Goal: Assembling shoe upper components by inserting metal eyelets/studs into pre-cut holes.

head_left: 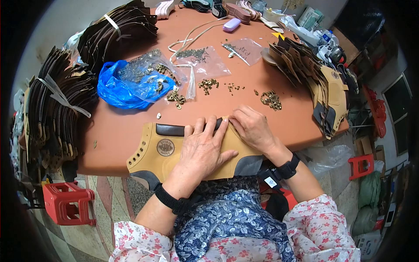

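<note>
A tan shoe upper [149,158] with dark grey corners, a dark brown padded collar and a round printed badge lies at the table's near edge. Eyelets line its left end. My left hand [201,146] rests flat on it, fingers spread across the collar. At the upper's far edge, the fingertips of my right hand [254,129] are pinched together; whatever sits between them is hidden. Just beyond lie small piles of brass-coloured hooks [271,100], fittings [208,86] and tiny rivet-like pieces [233,87].
Bundled dark uppers [56,109] stand at the left, with another tied bundle [118,35] behind. Tan and brown uppers [334,94] are stacked at the right. A blue plastic bag [115,89] and clear bags of metal parts [196,59] lie mid-table. A red stool [65,201] stands lower left.
</note>
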Available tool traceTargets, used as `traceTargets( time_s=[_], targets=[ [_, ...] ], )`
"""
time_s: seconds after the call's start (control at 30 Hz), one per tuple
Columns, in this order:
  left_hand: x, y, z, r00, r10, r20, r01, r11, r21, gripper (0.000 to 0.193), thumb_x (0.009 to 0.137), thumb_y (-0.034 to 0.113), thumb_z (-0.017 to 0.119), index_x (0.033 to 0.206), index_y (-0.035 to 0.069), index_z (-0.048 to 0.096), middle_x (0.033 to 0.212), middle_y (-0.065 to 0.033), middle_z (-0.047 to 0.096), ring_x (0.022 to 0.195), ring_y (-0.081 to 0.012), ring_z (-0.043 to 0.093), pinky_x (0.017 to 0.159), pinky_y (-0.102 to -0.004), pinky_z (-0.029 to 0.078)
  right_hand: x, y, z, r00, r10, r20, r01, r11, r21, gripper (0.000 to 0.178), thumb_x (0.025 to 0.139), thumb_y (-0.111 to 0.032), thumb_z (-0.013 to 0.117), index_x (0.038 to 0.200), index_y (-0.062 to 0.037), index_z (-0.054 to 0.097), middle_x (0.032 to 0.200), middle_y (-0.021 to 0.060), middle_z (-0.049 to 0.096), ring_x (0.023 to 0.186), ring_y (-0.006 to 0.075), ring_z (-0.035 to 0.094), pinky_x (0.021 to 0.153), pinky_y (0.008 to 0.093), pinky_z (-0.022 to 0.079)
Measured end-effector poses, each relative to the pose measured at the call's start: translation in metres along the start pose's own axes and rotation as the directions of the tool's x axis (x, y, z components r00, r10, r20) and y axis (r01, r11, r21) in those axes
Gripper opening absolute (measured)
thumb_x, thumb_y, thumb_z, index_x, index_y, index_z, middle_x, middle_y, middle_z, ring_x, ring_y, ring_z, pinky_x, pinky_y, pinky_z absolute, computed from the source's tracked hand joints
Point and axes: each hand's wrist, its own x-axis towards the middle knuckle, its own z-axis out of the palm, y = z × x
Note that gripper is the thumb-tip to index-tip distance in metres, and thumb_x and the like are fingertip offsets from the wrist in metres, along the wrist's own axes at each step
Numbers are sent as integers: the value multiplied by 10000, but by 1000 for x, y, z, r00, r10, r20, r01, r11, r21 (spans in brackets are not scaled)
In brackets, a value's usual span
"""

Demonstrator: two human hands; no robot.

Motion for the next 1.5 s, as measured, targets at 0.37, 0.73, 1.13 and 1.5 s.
traceTargets(
  time_s=[0.37,0.73,1.13,1.5],
  targets=[
    [-1,-1,2,1000,15,-26,-15,1000,1,764,801,607,654,1369,108,546,1270,-122,494,1168,-315,455,931,-469,361,-4,1,3,997,63,-52,-60,997,58,62,850,-21,670,893,-6,627,894,136,636,800,338,638,686,400,516],
    [0,-2,3,999,14,-37,-13,1000,8,774,806,608,650,1387,111,535,1279,-123,488,1169,-312,452,925,-469,365,-3,1,2,998,-44,-53,45,999,28,62,827,-35,669,868,-4,636,899,119,627,843,315,626,733,394,524],
    [-1,1,3,1000,-10,-17,10,1000,9,795,810,622,639,1400,101,524,1275,-119,490,1180,-305,449,934,-469,365,-4,4,-10,992,-60,107,49,994,102,134,804,-30,660,926,11,695,1004,123,668,899,299,659,778,376,546],
    [-2,0,5,999,-12,-53,14,999,37,815,792,620,653,1390,81,529,1283,-113,498,1185,-305,452,926,-462,380,4,12,-17,934,311,173,-354,862,362,203,870,-102,643,1029,0,718,978,137,706,839,253,692,769,330,539]
  ],
)
